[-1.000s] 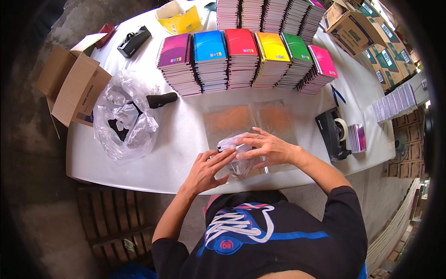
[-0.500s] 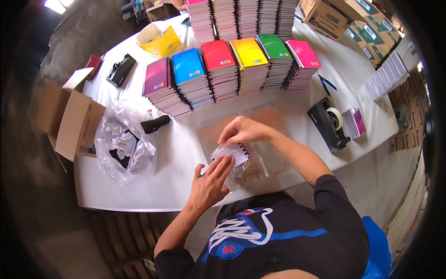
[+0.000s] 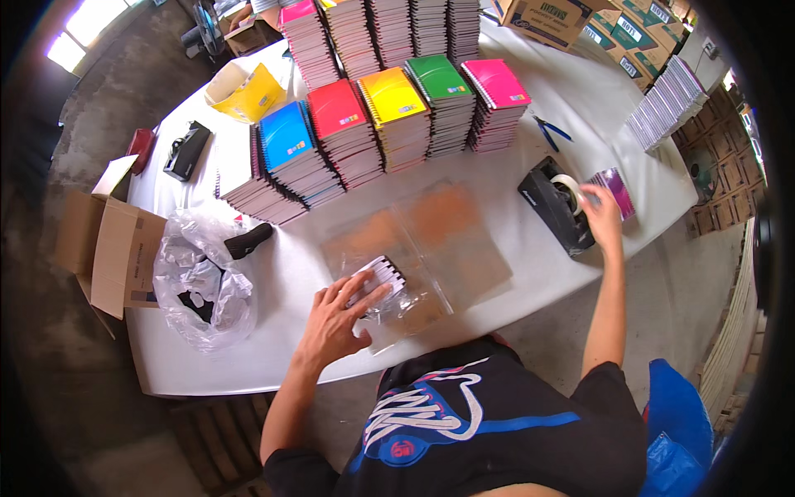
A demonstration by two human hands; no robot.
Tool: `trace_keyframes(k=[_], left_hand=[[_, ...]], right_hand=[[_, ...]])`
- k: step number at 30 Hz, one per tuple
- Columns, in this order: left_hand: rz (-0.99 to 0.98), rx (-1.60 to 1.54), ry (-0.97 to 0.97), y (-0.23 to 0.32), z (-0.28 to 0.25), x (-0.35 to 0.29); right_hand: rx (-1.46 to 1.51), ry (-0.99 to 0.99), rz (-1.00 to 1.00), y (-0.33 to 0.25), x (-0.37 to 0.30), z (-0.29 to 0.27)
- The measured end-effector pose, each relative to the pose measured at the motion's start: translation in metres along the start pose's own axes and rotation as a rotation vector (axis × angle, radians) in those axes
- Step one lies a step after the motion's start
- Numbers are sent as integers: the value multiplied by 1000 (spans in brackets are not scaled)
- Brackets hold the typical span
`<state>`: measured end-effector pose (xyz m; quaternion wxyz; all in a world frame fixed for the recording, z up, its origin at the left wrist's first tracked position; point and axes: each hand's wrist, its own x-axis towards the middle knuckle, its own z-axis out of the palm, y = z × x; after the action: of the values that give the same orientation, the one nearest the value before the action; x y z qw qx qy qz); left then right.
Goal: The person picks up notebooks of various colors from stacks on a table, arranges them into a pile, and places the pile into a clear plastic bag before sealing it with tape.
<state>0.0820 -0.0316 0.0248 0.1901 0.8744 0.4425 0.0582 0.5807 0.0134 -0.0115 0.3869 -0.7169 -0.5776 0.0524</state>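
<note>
Notebook bundle, small and white-edged with black rings, is covered by the left grip near the front of the tabletop! Fingers are spread across it, nothing pinched, and crinkled clear film is gathered just beside it; the light press seems meant to stop pages and film from slipping. Out to the right, the tape roll is met by the right grip, fingers curled at its near edge. Whether any tape is pinched cannot be told. The black tape dispenser is parked well within that arm's reach, probably for quick access, with small purple notebooks set just behind it.

Beneath the bundle, a plastic-covered sheet with rusty-brown patches is spread, perhaps as a working mat. Beyond it, tall notebook stacks are ranked by cover colour, likely for easy picking. Blue-handled pliers are left to their right; a clear plastic bag and a flapped carton are placed far left. Around it all, bare concrete floor is seen, daylight is let in by a window, and printed cartons are piled behind.
</note>
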Motion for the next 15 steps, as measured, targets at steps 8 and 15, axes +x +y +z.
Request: trace_keyframes(k=[8, 15], left_hand=[[-113, 86, -30, 11, -2, -3], [-149, 116, -46, 16, -2, 2]], right_hand=[[193, -660, 744, 52, -7, -37], [641, -799, 771, 91, -3, -50]])
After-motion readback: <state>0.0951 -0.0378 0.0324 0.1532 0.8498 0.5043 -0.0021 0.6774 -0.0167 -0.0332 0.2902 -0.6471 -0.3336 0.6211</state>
